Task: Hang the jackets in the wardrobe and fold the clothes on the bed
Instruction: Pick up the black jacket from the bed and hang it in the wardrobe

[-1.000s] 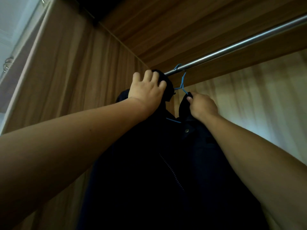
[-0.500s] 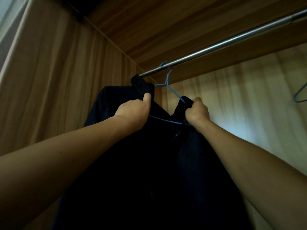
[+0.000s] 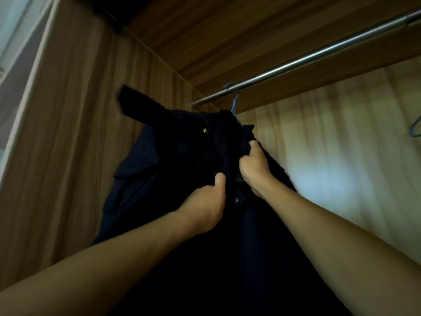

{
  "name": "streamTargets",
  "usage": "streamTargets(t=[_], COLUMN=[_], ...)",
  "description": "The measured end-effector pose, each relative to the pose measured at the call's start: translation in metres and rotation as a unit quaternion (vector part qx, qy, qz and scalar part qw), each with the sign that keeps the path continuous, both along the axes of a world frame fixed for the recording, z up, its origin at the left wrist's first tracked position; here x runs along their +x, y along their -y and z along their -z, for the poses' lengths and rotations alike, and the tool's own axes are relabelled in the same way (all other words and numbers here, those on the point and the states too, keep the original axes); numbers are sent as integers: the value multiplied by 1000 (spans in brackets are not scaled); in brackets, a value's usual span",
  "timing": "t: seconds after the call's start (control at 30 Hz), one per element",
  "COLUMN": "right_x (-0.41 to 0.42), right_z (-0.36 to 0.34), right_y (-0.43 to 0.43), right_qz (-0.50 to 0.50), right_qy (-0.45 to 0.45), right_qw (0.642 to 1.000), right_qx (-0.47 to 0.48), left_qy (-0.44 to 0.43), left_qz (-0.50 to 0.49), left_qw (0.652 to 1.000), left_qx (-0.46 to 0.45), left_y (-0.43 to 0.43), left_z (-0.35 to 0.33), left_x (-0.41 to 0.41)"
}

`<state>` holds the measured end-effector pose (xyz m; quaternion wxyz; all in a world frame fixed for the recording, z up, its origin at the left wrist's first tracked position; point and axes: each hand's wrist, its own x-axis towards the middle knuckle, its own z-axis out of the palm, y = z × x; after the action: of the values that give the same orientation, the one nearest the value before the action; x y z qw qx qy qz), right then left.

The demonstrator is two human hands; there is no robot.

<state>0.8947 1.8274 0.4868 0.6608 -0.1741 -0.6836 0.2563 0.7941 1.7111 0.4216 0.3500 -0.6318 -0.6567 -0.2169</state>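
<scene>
Left hand (image 3: 205,206) dropped lower, grasping jacket (image 3: 159,179) front | right hand (image 3: 254,165) grasps jacket beside it | hanger (image 3: 234,106) on rail (image 3: 296,65)

Yellow mark (image 3: 205,131) on the jacket (image 3: 159,169), perhaps lettering, is unreadable.

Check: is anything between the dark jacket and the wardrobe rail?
Nothing visible. The jacket hangs from the rail by its blue hanger; the left hand and right hand grip its front. Another hanger hangs well to the right.
</scene>
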Motion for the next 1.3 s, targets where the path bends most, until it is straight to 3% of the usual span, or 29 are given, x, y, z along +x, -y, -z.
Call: streamTargets(t=[0.13,0.27,0.43,0.53,0.63,0.8,0.93,1.3], right_x=[26,44,41,34,23,-3,-8,48], right_z=[19,29,8,3,1,-13,-18,61], right_y=[-20,-30,-26,-25,-22,2,5,-6], right_qz=[68,135,87,58,45,-62,-42,117], right_qy=[68,83,-2,18,30,22,14,258], right_qw=[995,987,991,991,992,997,999,958], right_qx=[30,33,-99,-123,-111,-50,9,42], left_qy=[3,76,149,210,232,227,238,278], left_qz=[-38,31,81,100,129,136,148,165], left_qw=[999,996,984,971,964,964,959,942], left_qx=[22,45,59,56,7,-26,-44,-90], left_y=[-4,1,4,4,4,-9,-17,-18], left_z=[10,5,3,0,-5,-12,-9,71], left_x=[-15,-6,-1,-3,-3,7,6,-14])
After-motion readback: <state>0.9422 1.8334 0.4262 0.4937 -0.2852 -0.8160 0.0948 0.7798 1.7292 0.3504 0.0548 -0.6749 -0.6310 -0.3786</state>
